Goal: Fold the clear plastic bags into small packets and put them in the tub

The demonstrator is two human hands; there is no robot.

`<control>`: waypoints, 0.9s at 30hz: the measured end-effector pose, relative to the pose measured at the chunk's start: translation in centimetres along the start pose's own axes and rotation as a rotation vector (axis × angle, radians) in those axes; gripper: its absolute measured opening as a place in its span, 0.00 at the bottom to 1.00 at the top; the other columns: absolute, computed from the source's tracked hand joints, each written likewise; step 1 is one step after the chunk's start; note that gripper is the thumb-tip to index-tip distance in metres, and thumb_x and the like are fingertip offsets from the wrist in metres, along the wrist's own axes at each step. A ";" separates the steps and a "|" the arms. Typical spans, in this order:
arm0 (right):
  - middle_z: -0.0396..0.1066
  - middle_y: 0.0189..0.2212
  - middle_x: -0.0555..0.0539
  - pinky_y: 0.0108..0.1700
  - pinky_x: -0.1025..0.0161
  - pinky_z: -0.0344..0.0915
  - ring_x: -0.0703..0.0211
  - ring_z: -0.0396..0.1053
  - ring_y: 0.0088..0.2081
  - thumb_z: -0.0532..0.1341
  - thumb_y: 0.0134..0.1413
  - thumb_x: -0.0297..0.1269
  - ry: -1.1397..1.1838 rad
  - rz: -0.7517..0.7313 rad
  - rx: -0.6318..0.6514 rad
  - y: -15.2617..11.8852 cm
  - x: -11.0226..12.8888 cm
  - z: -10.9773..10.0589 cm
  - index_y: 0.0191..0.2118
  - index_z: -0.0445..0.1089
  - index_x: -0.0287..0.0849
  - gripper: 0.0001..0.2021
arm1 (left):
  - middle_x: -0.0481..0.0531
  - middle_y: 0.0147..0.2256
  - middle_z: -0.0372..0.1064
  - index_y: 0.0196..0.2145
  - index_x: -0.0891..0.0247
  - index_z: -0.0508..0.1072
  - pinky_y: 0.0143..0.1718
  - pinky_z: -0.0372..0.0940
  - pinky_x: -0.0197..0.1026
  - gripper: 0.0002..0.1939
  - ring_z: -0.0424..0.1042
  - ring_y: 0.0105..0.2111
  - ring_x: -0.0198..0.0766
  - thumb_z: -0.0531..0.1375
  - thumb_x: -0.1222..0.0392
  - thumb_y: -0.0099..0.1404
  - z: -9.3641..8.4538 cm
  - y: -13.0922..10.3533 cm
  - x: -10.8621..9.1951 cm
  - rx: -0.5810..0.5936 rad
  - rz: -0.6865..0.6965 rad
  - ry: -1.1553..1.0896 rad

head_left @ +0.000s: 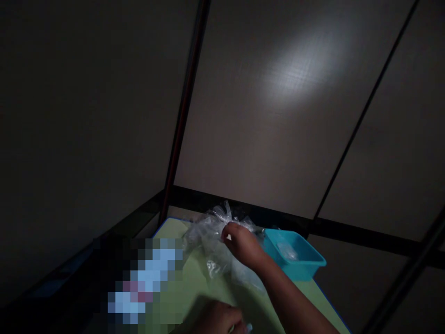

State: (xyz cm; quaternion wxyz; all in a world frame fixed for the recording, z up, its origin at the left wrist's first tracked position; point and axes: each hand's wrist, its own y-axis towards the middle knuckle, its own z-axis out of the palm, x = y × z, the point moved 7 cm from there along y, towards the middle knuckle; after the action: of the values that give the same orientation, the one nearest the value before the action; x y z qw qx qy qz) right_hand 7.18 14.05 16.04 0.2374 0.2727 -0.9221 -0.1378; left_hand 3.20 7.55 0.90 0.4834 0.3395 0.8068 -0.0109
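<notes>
Clear plastic bags (212,248) lay by the curled right hand (244,244), grip unclear. Left hand (222,317) curled at their six o'clock, hold indistinct.

A loose heap of clear, crinkled plastic bags (212,246) lies toward the far end of a pale green surface (194,290). Its top bunches upward in a glinting ruffle; filmy lower parts spread nearer. A small, pale item (249,328) shows beside the left hand (222,319), too cropped and dark to identify.
</notes>
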 end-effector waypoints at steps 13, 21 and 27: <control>0.57 0.17 0.56 0.20 0.67 0.55 0.65 0.56 0.18 0.65 0.45 0.53 0.873 0.424 -0.518 -11.5 -11.1 0.3 0.26 0.62 0.44 0.18 | 0.52 0.32 0.70 0.37 0.61 0.70 0.37 0.64 0.37 0.15 0.70 0.33 0.40 0.49 0.51 0.70 -3.9 0.1 0.5 -0.395 0.057 0.007; 0.65 0.27 0.53 0.29 0.67 0.65 0.61 0.64 0.31 0.69 0.44 0.46 1.180 0.415 -0.673 -12.8 -12.9 0.8 0.29 0.64 0.45 0.15 | 0.58 0.45 0.66 0.49 0.61 0.59 0.41 0.68 0.44 0.13 0.70 0.43 0.44 0.52 0.57 0.69 -5.7 0.3 1.7 -0.569 0.073 0.095; 0.67 0.28 0.55 0.33 0.63 0.68 0.62 0.68 0.31 0.71 0.38 0.49 1.413 0.386 -0.608 -12.3 -12.8 1.6 0.31 0.58 0.47 0.22 | 0.63 0.60 0.48 0.60 0.61 0.51 0.59 0.50 0.59 0.33 0.52 0.60 0.55 0.60 0.57 0.61 -6.8 0.0 0.3 -0.626 0.203 0.265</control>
State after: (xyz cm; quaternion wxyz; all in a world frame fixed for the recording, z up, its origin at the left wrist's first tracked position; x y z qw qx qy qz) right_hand 21.19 11.47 5.37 0.8502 0.0543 -0.5062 -0.1342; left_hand -2.17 10.01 4.33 0.4536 0.2519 0.7890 0.3291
